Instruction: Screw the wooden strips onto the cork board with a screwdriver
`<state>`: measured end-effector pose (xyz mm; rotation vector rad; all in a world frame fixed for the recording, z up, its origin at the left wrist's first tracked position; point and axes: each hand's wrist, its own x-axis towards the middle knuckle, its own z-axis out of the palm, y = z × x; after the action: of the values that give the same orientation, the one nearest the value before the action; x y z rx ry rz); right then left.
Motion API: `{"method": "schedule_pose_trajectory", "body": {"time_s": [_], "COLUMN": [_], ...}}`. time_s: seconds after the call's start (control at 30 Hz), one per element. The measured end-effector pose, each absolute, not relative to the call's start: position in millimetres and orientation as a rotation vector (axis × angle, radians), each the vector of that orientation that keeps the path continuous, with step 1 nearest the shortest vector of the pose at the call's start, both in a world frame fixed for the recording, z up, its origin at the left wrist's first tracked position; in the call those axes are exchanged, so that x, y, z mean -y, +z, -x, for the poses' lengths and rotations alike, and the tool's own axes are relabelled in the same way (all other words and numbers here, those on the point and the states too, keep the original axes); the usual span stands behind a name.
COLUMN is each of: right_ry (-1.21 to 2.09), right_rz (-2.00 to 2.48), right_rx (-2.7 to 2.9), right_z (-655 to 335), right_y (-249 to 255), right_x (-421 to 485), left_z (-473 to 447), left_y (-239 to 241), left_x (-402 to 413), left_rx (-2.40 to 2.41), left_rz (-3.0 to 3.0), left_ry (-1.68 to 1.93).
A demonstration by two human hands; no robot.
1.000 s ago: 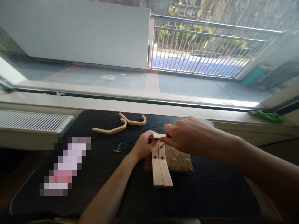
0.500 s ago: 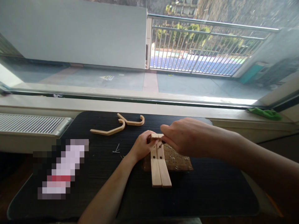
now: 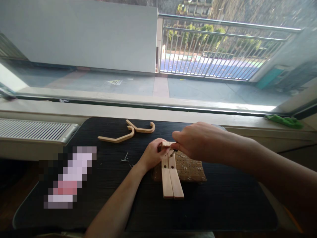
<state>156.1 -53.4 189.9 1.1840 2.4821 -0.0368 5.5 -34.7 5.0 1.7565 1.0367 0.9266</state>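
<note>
My left hand (image 3: 153, 154) is closed around the far end of two light wooden hooks (image 3: 170, 183), pressed side by side. Dark holes run along both pieces, and their near ends splay slightly. They rest across a brown block (image 3: 190, 170) with a pitted, shiny surface. Over the far end of the hooks, my right hand (image 3: 198, 140) is closed in a pinch. From its fingers a thin dark tool (image 3: 174, 151) points down to a hole in the right-hand hook; most of the tool is hidden by the hand.
Two more wooden hooks, one nearer (image 3: 116, 139) and one farther (image 3: 145, 131), lie at the back of the black table (image 3: 210, 208). Several screws (image 3: 125, 159) are left of my left hand. A blurred-out item (image 3: 71, 175) lies farther left. A green cloth (image 3: 284, 121) is on the windowsill.
The view has shifted slightly. My right hand has turned a little, showing more of the thin tool at the hole. My left hand keeps its hold on the hooks.
</note>
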Motion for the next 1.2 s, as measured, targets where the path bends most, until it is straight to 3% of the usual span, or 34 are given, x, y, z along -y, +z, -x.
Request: {"method": "schedule_pose_trajectory", "body": {"time_s": [0.93,1.2], "right_ry": [0.018,-0.337], "right_rz": [-1.229,-1.258], "right_rx": [-2.505,-2.56], "right_z": [-158.4,-162.9], "right_y": [188.2,189.0], "right_x": [56.6,53.7], "left_z": [0.4,-1.9], "left_y": [11.2,8.5], "left_x": [35.9,36.0], "left_rx": [-0.912,-0.972], "left_rz": [-1.794,-1.784], "left_ry": [0.836,0.861]}}
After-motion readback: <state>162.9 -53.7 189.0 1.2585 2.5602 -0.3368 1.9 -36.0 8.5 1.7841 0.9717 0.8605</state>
